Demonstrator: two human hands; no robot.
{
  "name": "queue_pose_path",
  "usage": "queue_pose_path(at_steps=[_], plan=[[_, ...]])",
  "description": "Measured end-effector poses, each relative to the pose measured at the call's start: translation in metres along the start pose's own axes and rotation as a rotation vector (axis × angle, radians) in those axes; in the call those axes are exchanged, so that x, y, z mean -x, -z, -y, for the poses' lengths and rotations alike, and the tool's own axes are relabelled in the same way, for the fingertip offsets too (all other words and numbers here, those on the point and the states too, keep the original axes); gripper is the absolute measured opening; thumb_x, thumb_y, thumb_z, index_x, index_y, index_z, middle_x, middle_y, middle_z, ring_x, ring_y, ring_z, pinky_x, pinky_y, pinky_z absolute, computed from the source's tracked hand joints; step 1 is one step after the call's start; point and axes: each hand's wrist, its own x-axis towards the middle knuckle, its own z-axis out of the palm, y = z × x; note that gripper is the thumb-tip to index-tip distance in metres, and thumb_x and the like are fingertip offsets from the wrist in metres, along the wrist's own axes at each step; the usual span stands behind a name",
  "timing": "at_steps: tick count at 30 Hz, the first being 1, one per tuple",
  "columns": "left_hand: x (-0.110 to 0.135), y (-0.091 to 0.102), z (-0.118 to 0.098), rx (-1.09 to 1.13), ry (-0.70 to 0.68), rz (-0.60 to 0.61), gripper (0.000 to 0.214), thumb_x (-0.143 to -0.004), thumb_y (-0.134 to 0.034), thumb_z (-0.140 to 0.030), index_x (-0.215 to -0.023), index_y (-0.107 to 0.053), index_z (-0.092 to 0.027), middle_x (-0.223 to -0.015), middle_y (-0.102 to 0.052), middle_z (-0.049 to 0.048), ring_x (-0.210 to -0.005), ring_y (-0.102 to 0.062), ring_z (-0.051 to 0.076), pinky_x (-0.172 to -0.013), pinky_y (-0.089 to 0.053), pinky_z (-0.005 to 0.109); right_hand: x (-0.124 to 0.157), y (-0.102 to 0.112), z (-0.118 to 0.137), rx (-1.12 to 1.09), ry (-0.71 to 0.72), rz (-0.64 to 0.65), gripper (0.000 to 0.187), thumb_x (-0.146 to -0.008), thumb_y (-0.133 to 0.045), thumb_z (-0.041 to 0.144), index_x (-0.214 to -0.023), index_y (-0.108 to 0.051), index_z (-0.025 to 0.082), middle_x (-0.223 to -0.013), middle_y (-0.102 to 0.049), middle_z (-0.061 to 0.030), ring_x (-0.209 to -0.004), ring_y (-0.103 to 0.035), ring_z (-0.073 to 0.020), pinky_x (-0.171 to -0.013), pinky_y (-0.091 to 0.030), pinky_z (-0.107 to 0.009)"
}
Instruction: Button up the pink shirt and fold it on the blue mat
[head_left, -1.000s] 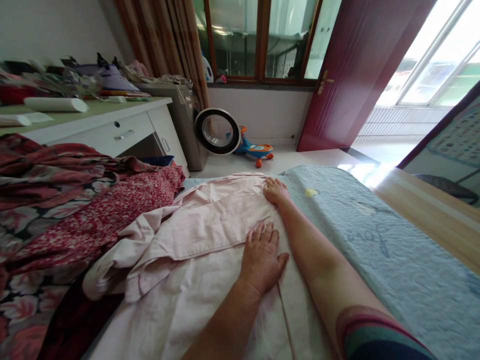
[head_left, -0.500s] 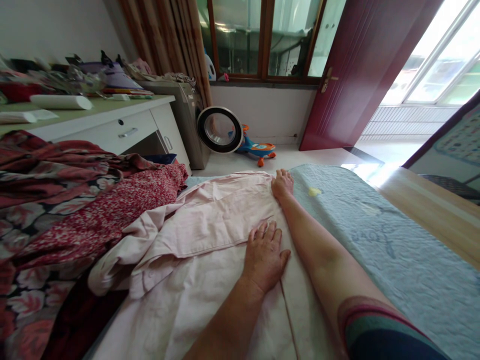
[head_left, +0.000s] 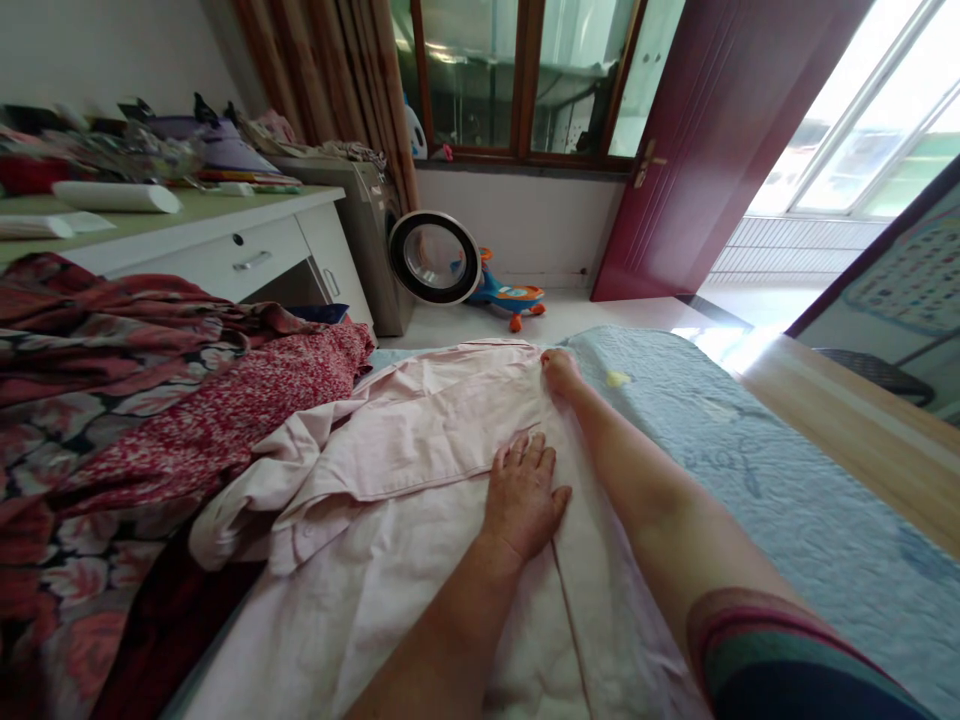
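A pale pink shirt [head_left: 420,440] lies spread on a light blue quilted cover [head_left: 675,420], its sleeve folded across its upper part and a cuff at the left. My left hand [head_left: 525,492] rests flat on the shirt, fingers stretched, just by the sleeve's lower edge. Farther up, my right hand [head_left: 559,372] is closed at the shirt's far right edge, with its fingers curled in and partly hidden. Cloth along that right side is slightly raised beside my right forearm.
Floral and red speckled clothes [head_left: 225,410] are heaped at the left. Beyond them are a white desk [head_left: 202,260] with clutter and a washing machine with its round door [head_left: 435,258] open. A blue and orange ride-on toy [head_left: 510,295] stands near the red door [head_left: 660,150].
My right hand's fingers have curled from spread to closed at the shirt's edge. My left hand stays flat on the cloth. The view has shifted slightly.
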Motion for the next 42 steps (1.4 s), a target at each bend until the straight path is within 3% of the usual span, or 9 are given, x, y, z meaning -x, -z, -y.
queue_pose_path(at_steps=[4, 7, 10, 13, 18, 23, 29, 34, 42], plan=[[0.0, -0.001, 0.0, -0.002, -0.004, -0.024, 0.046, -0.092, -0.05, -0.047, -0.132, -0.053, -0.024, -0.151, -0.045, 0.005, -0.14, -0.036, 0.027, -0.115, -0.03, 0.05, 0.024, 0.013, -0.006, -0.005, 0.064, 0.112, 0.03, -0.096, -0.056, 0.035, -0.116, -0.062, 0.014, -0.116, -0.063, -0.0078, -0.099, -0.063, -0.0216, -0.086, -0.053, -0.04], [-0.001, -0.002, 0.0, -0.004, -0.011, -0.032, 0.046, -0.091, -0.05, -0.047, -0.131, -0.053, -0.023, -0.151, -0.045, 0.0057, -0.139, -0.037, 0.027, -0.114, -0.03, 0.05, 0.054, 0.006, -0.002, -0.001, 0.123, 0.096, 0.026, -0.1, -0.043, 0.028, -0.109, -0.064, 0.014, -0.116, -0.065, -0.0106, -0.108, -0.06, -0.0218, -0.095, -0.046, -0.036], [-0.001, -0.002, -0.001, -0.004, -0.008, -0.028, 0.046, -0.091, -0.05, -0.047, -0.13, -0.053, -0.023, -0.151, -0.046, 0.007, -0.139, -0.037, 0.028, -0.113, -0.031, 0.051, 0.073, -0.007, 0.003, 0.006, 0.173, 0.017, 0.032, -0.1, -0.038, 0.036, -0.115, -0.059, 0.017, -0.133, -0.057, -0.0125, -0.126, -0.048, -0.023, -0.105, -0.035, -0.037], [-0.001, -0.001, -0.002, -0.005, -0.008, -0.017, 0.046, -0.091, -0.049, -0.047, -0.13, -0.054, -0.023, -0.152, -0.044, 0.0071, -0.14, -0.036, 0.028, -0.113, -0.031, 0.051, 0.068, -0.014, 0.003, 0.052, 0.164, -0.012, 0.042, -0.101, -0.032, 0.045, -0.125, -0.053, 0.018, -0.145, -0.048, -0.014, -0.135, -0.039, -0.0232, -0.108, -0.03, -0.041], [0.0, 0.002, -0.002, -0.007, -0.002, -0.001, 0.047, -0.091, -0.05, -0.047, -0.131, -0.052, -0.023, -0.152, -0.043, 0.0069, -0.14, -0.036, 0.028, -0.114, -0.03, 0.05, 0.034, -0.014, -0.005, 0.074, 0.083, 0.052, 0.057, -0.101, -0.026, 0.05, -0.143, -0.041, 0.015, -0.158, -0.03, -0.0139, -0.144, -0.027, -0.0239, -0.113, -0.024, -0.045], [0.0, 0.001, -0.001, -0.011, -0.007, -0.007, 0.046, -0.091, -0.05, -0.047, -0.13, -0.054, -0.023, -0.152, -0.043, 0.0066, -0.14, -0.037, 0.028, -0.114, -0.031, 0.05, 0.035, -0.011, -0.008, 0.072, 0.108, 0.036, 0.054, -0.102, -0.025, 0.045, -0.141, -0.044, 0.014, -0.156, -0.034, -0.015, -0.143, -0.031, -0.0246, -0.113, -0.026, -0.044], [-0.001, -0.004, -0.001, -0.014, -0.01, -0.033, 0.044, -0.093, -0.048, -0.044, -0.131, -0.055, -0.022, -0.151, -0.046, 0.0064, -0.139, -0.038, 0.027, -0.113, -0.031, 0.049, 0.088, -0.002, -0.011, 0.099, 0.185, 0.009, 0.041, -0.101, -0.033, 0.039, -0.129, -0.054, 0.018, -0.15, -0.044, -0.0124, -0.14, -0.035, -0.0236, -0.112, -0.028, -0.041], [-0.001, -0.006, -0.001, -0.019, -0.014, -0.055, 0.042, -0.096, -0.04, -0.035, -0.133, -0.055, -0.022, -0.149, -0.048, 0.0055, -0.138, -0.04, 0.025, -0.114, -0.03, 0.048, 0.145, 0.006, -0.015, 0.141, 0.241, -0.007, 0.043, -0.101, -0.034, 0.037, -0.136, -0.05, 0.017, -0.152, -0.042, -0.0119, -0.142, -0.033, -0.0233, -0.113, -0.028, -0.041], [0.001, -0.006, -0.002, -0.045, -0.006, -0.066, 0.043, -0.097, -0.034, -0.027, -0.133, -0.056, -0.022, -0.149, -0.048, 0.0055, -0.137, -0.041, 0.023, -0.114, -0.03, 0.045, 0.23, 0.019, -0.011, 0.142, 0.252, 0.111, 0.054, -0.099, -0.034, 0.038, -0.149, -0.037, 0.018, -0.158, -0.032, -0.0115, -0.147, -0.025, -0.0231, -0.116, -0.022, -0.05]])
